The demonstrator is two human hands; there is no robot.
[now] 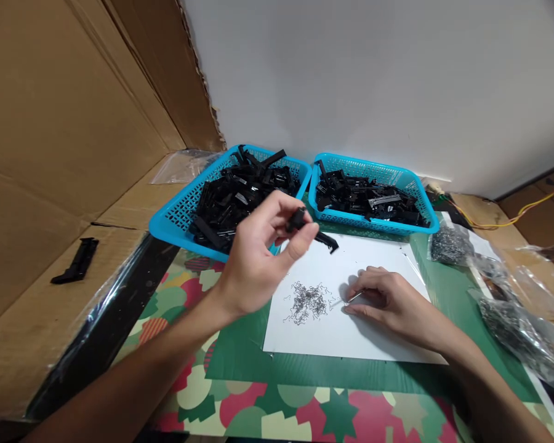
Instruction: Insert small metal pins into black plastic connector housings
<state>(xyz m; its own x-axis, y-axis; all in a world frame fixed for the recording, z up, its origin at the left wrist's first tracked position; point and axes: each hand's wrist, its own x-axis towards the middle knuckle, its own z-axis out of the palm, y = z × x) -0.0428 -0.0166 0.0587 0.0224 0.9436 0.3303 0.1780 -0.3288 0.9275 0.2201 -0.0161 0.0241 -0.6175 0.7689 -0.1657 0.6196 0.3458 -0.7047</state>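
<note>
My left hand [268, 246] is raised over the left part of the white sheet [351, 341], its fingers closed on a black plastic part [325, 240] that points right and down. Low over the same sheet, my right hand [383, 298] pinches thin metal tweezers [354, 296], their tip directed left. Beside that tip lies a loose pile of small bent wire pieces [307, 303]. Behind my hands stand a left blue basket [173, 224] and a right blue basket [373, 223], both heaped with black plastic parts.
A lone black part [77, 261] lies on cardboard at the left. Clear bags [450, 244] of small metal pieces and a yellow cable [512, 219] are on the right. A cardboard wall [74, 111] rises at left, a pale wall [373, 80] behind.
</note>
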